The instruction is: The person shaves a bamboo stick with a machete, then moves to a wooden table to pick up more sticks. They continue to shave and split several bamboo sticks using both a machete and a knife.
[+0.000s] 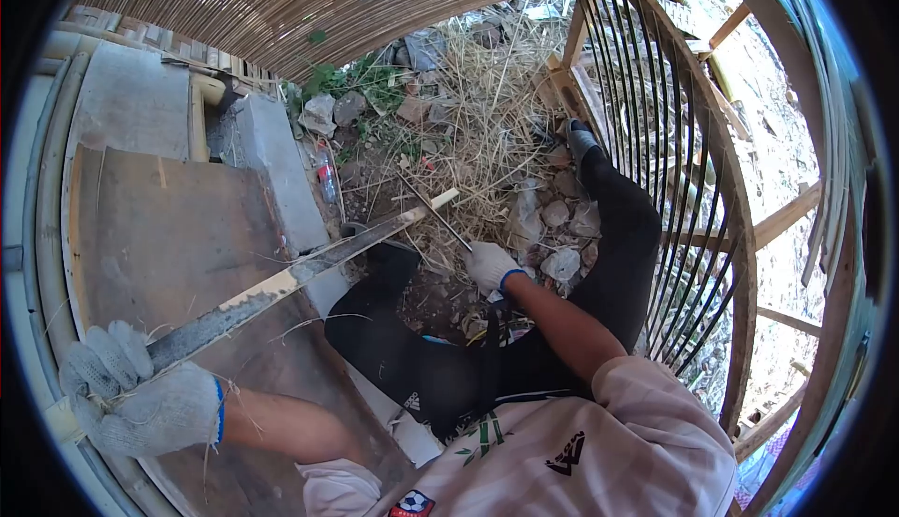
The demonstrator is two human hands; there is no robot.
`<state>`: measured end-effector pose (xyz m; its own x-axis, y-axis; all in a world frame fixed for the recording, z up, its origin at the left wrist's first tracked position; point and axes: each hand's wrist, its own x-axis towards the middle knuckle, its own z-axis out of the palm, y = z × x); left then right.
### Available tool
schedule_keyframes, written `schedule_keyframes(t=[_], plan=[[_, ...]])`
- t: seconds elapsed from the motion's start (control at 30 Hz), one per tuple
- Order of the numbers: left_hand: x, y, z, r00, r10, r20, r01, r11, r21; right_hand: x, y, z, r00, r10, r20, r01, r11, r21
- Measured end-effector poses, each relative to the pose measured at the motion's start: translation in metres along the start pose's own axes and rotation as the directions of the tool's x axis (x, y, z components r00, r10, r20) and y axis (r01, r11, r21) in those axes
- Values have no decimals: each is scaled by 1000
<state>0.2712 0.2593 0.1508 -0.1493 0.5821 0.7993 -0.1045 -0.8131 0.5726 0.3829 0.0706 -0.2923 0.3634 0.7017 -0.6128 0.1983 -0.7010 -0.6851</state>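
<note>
My left hand [140,405], in a white knitted glove, is wrapped round the near end of a long wooden strip [272,290]. The strip is smeared with grey, and it slants up to the right, ending in a pale, bare tip. In my gloved right hand [492,266] is the handle end of a long, thin knife [449,227]. Its narrow dark blade points up and to the left, crossing the strip near the pale tip in this view. Loose fibres hang from my left glove.
A brown wooden board [178,236] lies under the strip, beside a grey concrete block [276,170]. Straw [478,96], stones and a plastic bottle [326,178] litter the ground. A wooden frame with dark bars [740,236] curves along the right; a reed screen [262,11] stands behind.
</note>
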Motion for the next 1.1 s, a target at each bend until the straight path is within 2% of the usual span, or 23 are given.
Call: schedule_keyframes(t=[0.03, 0.07, 0.13, 0.2, 0.27, 0.3, 0.33, 0.37, 0.4, 0.43, 0.47, 0.53, 0.63, 0.67, 0.7, 0.73, 0.77, 0.83, 0.87, 0.93, 0.97, 1.03, 1.1], plan=[[-3, 0, 6, 996, 90, -15, -89, 994, 71, 0, 2, 3, 999, -2, -38, 0, 999, -43], [-1, -6, 5, 996, 84, -12, -83, 994, 73, 0, 4, 5, 997, -5, -79, -2, 996, -87], [9, -22, -4, 979, 191, 77, -205, 937, 283, -6, 0, 5, 994, -5, -109, -9, 992, -124], [17, -35, -10, 968, 228, 104, -250, 918, 308, -15, -13, 2, 990, -14, -137, -8, 987, -158], [36, -52, -31, 955, 262, 139, -294, 896, 332, -30, -39, -7, 973, -146, -178, 123, 983, -134], [52, -59, -53, 905, 313, 288, -413, 808, 420, -33, -47, -8, 949, -253, -191, 235, 966, -110], [55, -60, -51, 835, 336, 436, -531, 698, 480, -24, -43, -9, 951, -249, -185, 232, 967, -108], [53, -62, -48, 836, 327, 441, -529, 696, 486, -11, -34, -8, 951, -242, -191, 221, 967, -124], [35, -49, -25, 875, 299, 382, -462, 753, 468, 3, -21, -1, 953, -233, -196, 209, 968, -136], [38, -45, -25, 909, 275, 312, -395, 805, 443, 35, 20, 19, 982, -15, -190, -25, 978, -206], [28, -34, -10, 937, 255, 237, -334, 850, 406, 46, 35, 14, 990, 45, -130, -71, 978, -196], [11, -19, 19, 975, 191, 113, -216, 930, 298, 47, 34, 11, 990, 60, -128, -85, 977, -196], [7, -22, 37, 998, 7, -70, 3, 991, 136, 26, 9, 13, 990, 40, -134, -63, 983, -173], [16, -28, 32, 998, -2, -69, 11, 991, 137, 14, -4, 7, 992, 37, -121, -54, 988, -144], [32, -34, 15, 984, -11, 180, 12, 1000, -8, 4, -14, 1, 994, -48, -102, 36, 992, -118], [40, -36, 10, 911, 19, 413, 49, 987, -152, 1, -18, -3, 987, -137, -89, 129, 988, -90], [44, -37, 5, 911, 4, 411, 58, 989, -139, 14, -2, 5, 989, -130, -75, 122, 988, -94], [41, -37, 7, 915, 75, 397, -68, 997, -33, 52, 47, 15, 986, -88, -144, 69, 989, -134], [42, -35, 5, 918, 77, 390, -70, 997, -33, 58, 57, 11, 985, -93, -145, 72, 987, -142], [49, -36, 4, 897, -31, 441, 98, 987, -130, 72, 63, 9, 993, 95, -68, -106, 979, -172], [55, -37, -3, 896, -51, 440, 113, 987, -117, 70, 67, 17, 994, 35, -99, -51, 985, -163], [66, -44, -11, 809, -48, 586, 231, 943, -241, 43, 35, 4, 995, 45, -83, -58, 986, -158], [66, -50, 0, 795, -21, 607, 235, 932, -276, 35, 10, -4, 996, 54, -70, -63, 989, -132]])
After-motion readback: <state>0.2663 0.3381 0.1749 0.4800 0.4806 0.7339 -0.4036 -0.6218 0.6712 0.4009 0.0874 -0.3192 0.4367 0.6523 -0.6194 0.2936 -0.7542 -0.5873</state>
